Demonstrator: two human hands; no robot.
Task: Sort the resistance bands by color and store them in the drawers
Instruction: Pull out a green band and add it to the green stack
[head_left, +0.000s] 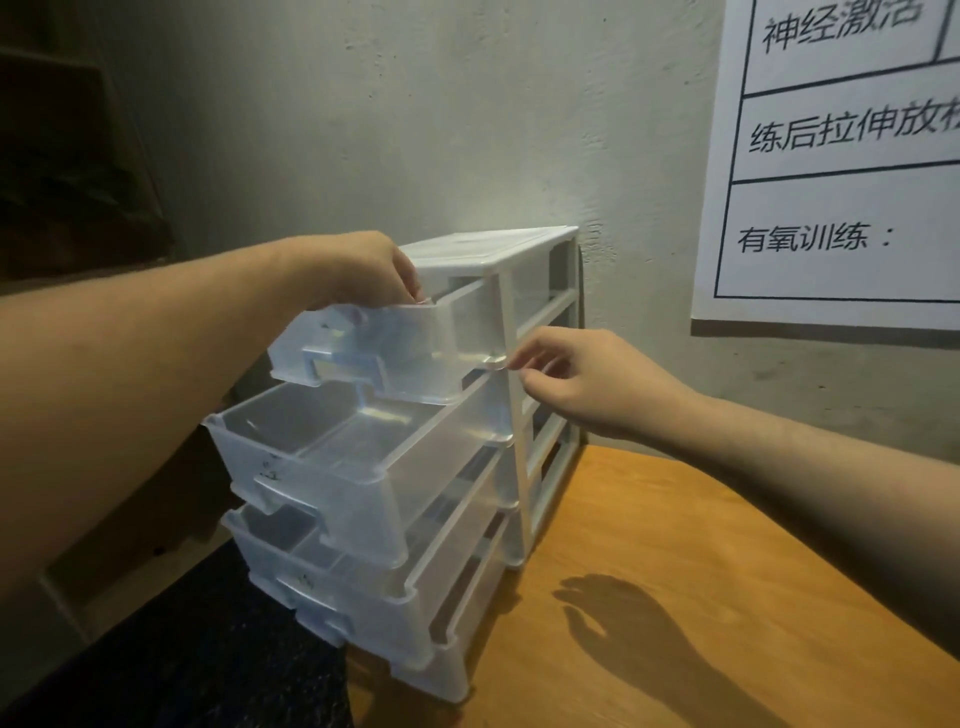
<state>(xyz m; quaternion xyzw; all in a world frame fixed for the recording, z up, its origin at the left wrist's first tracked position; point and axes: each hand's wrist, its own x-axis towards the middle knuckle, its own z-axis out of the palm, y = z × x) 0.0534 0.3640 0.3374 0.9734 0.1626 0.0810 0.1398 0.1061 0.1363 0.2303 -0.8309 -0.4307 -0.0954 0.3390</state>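
A white-framed drawer unit (511, 249) with several translucent plastic drawers stands on a wooden table, against the wall. All its drawers are pulled out; the second drawer (353, 447) shows nothing inside. My left hand (358, 267) reaches into the top drawer (384, 345), fingers curled down inside it; something reddish shows faintly through the plastic under the fingertips, too blurred to name. My right hand (566, 376) is at the unit's right front post, fingertips pinched at the top drawer's rear corner. No resistance band is plainly visible.
The wooden table (649, 597) extends to the right of the unit, with my hand's shadow on it. A white printed poster (841, 156) hangs on the grey wall at upper right. Dark fabric (208, 649) lies at lower left.
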